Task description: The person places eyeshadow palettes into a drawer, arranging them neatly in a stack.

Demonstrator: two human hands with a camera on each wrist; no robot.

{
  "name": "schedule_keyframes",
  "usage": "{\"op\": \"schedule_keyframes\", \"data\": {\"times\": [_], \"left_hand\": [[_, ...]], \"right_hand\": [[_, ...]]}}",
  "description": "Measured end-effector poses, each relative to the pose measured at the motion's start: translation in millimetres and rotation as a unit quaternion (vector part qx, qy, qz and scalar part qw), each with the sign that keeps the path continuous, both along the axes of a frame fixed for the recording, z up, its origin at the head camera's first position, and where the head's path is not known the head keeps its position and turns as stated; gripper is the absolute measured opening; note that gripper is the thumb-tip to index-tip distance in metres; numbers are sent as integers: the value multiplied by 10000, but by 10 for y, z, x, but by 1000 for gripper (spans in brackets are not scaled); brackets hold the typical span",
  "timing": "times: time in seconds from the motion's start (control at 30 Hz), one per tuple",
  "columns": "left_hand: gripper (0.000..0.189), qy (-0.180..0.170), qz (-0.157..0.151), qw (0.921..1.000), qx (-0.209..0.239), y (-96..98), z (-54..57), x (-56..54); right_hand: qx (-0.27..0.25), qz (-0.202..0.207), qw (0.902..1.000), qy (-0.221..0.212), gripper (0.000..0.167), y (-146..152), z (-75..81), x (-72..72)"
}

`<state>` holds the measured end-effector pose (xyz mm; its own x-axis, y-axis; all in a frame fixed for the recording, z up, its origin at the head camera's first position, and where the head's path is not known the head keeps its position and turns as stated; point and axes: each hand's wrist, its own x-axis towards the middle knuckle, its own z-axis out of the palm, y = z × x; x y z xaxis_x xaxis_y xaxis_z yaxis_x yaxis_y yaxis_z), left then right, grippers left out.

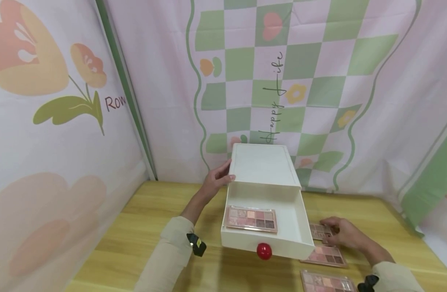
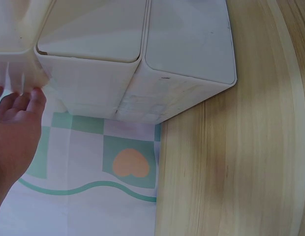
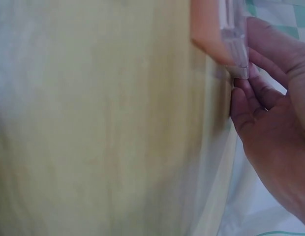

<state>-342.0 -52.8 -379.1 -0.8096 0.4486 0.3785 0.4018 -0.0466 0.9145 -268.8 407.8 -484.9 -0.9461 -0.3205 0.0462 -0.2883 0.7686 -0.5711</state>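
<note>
The right hand point(image 1: 345, 233) has its thumb and fingers drawn close together, pinching one edge of the far palette point(image 1: 318, 231), a flat makeup case to the right of the pulled-out drawer point(image 1: 292, 219). The right wrist view is partly blurred, and I cannot tell whether this case is fully off the desk point(image 1: 114, 243). Just nearer the person lies the middle palette point(image 1: 327, 256), its left corner hidden behind the drawer's front; nearer still is the near palette point(image 1: 327, 282), cut off by the bottom of the head view.

The left hand point(image 1: 213, 182) grips nothing: its thumb and fingers are spread apart, resting against the left side of the white cabinet point(image 1: 263, 164), the thumb by the front edge. The left wrist view shows two more white units point(image 2: 189, 39) below the one it touches.

Inside the drawer, the inner palette point(image 1: 251, 219) lies towards the front left, its rows of pink, beige and brown pans facing up. A round red knob point(image 1: 264, 251) sits on the drawer front. Behind the cabinet hangs a cloth point(image 1: 165, 81) with green checks, flowers and the words "Happy Life".
</note>
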Motion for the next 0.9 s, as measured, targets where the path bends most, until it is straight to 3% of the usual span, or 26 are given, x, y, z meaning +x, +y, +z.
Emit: {"op": "schedule_keyframes", "data": {"times": [0.37, 0.67, 0.9], "left_hand": [[71, 43, 10, 10000, 6, 7, 8, -1], [70, 42, -47, 10000, 54, 10, -6, -22], [70, 43, -70, 9999, 140, 15, -20, -30]], "right_hand": [[-112, -518, 9984, -177, 63, 24, -20, 11], [-230, -526, 9980, -281, 66, 25, -7, 32], [28, -825, 9958, -386, 71, 20, 33, 53]]}}
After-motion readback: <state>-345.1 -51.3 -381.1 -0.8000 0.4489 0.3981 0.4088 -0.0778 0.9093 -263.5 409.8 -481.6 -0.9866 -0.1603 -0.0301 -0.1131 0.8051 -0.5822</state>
